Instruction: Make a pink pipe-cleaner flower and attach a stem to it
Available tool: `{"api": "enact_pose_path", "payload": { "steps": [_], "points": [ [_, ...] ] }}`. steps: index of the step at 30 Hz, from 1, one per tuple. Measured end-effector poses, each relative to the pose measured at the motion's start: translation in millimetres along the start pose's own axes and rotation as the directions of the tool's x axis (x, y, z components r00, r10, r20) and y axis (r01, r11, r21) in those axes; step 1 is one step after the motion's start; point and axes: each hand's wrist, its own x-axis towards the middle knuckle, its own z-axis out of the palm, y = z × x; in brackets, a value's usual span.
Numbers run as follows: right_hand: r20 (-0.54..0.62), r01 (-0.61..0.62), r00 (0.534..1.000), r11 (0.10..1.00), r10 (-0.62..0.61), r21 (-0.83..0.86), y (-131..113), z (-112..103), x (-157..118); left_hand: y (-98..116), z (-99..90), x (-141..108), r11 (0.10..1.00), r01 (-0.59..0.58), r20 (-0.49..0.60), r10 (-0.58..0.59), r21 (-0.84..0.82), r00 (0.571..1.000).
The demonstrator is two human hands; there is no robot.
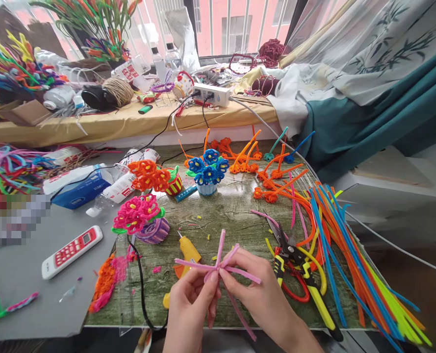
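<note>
Several pink pipe cleaners (243, 274) cross at one point and spread out like a star. My left hand (193, 296) pinches them near the crossing from the left. On the other side, my right hand (256, 282) is closed with its thumb and forefinger on the same crossing. Just behind my left hand lies a yellow glue gun (189, 249), partly hidden. Right of my right hand are yellow-and-black pliers (313, 287) and red-handled scissors (300, 289), overlapping each other.
Pipe-cleaner flower pots in pink (153, 230), orange (173, 185) and blue (207, 189) stand behind my hands. Loose orange flowers (269, 196) lie farther back. Long blue, orange and yellow pipe cleaners (353, 255) cover the right edge. A calculator-like handset (72, 251) lies left; a black cord (141, 279) crosses the board.
</note>
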Motion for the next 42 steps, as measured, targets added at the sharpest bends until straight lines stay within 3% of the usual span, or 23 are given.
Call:
{"api": "enact_pose_path", "payload": {
  "steps": [2, 4, 6, 8, 10, 12, 13, 15, 21, 24, 26, 27, 29, 31, 32, 33, 35, 37, 40, 42],
  "points": [
    [-0.019, 0.013, 1.000, 1.000, -0.013, -0.012, 0, 1, 0, -6, -2.3, -1, 0.975, -0.167, -0.010, 0.170, 0.148, 0.985],
    [-0.034, 0.015, 0.999, 1.000, -0.015, -0.014, 0, 1, 0, -13, -6.9, 1, 0.841, -0.415, 0.040, 0.429, 0.348, 0.903],
    [-0.047, 0.014, 0.999, 1.000, -0.015, -0.017, 1, 1, 1, -16, -13.3, 4, 0.545, -0.646, 0.190, 0.668, 0.534, 0.720],
    [-0.054, 0.008, 0.998, 1.000, -0.010, -0.025, 2, 0, 2, -16, -20.2, 8, 0.155, -0.767, 0.404, 0.776, 0.623, 0.485],
    [-0.048, -0.017, 0.999, 0.999, 0.016, -0.032, 2, -1, 3, -12, -25.8, 11, -0.222, -0.759, 0.596, 0.760, 0.613, 0.259],
    [-0.028, -0.065, 0.998, 0.997, 0.064, -0.040, 3, -2, 4, -4, -28.8, 12, -0.486, -0.677, 0.732, 0.671, 0.554, 0.117],
    [-0.015, -0.095, 0.995, 0.994, 0.094, -0.046, 3, -3, 4, 1, -29.0, 12, -0.559, -0.650, 0.779, 0.621, 0.515, 0.082],
    [0.012, -0.164, 0.986, 0.985, 0.165, -0.054, 5, -5, 6, 10, -27.5, 12, -0.625, -0.644, 0.841, 0.539, 0.442, 0.055],
    [0.193, -0.415, 0.906, 0.882, 0.377, 0.225, 18, -8, 15, 23, -20.8, 10, -0.633, -0.721, 0.923, 0.384, 0.281, 0.023],
    [0.231, -0.430, 0.899, 0.850, 0.372, 0.304, 22, -10, 15, 19, -25.6, 10, -0.612, -0.732, 0.911, 0.411, 0.300, 0.030],
    [0.179, -0.357, 0.933, 0.870, 0.313, 0.341, 20, -11, 12, 13, -29.8, 11, -0.442, -0.793, 0.805, 0.585, 0.419, 0.100],
    [0.133, -0.297, 0.955, 0.892, 0.267, 0.342, 18, -12, 10, 10, -30.9, 10, -0.267, -0.820, 0.715, 0.662, 0.506, 0.225],
    [0.030, -0.146, 0.989, 0.945, 0.144, 0.292, 13, -14, 5, 5, -29.0, 9, 0.190, -0.787, 0.443, 0.738, 0.587, 0.509],
    [-0.040, -0.001, 0.999, 0.977, 0.009, 0.211, 7, -14, 2, 2, -21.4, 5, 0.627, -0.618, 0.229, 0.590, 0.474, 0.774],
    [-0.065, 0.067, 0.996, 0.982, -0.056, 0.176, 5, -14, 1, 2, -16.1, 2, 0.785, -0.498, 0.181, 0.465, 0.369, 0.867],
    [-0.088, 0.126, 0.989, 0.982, -0.115, 0.140, 3, -14, 0, 2, -10.4, -1, 0.895, -0.365, 0.152, 0.335, 0.258, 0.930],
    [-0.113, 0.218, 0.971, 0.974, -0.211, 0.056, 1, -12, -1, 2, 0.4, -5, 0.987, -0.148, 0.104, 0.141, 0.064, 0.985],
    [-0.115, 0.287, 0.950, 0.957, -0.290, -0.036, 2, -10, -2, 0, 8.5, -8, 0.996, -0.071, 0.042, 0.074, -0.062, 0.996],
    [-0.105, 0.349, 0.925, 0.926, -0.365, -0.140, 6, -6, -5, -7, 14.7, -7, 0.985, -0.118, -0.054, 0.112, -0.123, 0.992],
    [-0.090, 0.348, 0.925, 0.920, -0.368, -0.181, 10, -3, -7, -13, 15.8, -6, 0.974, -0.210, -0.113, 0.201, -0.083, 0.973]
  ]
}}
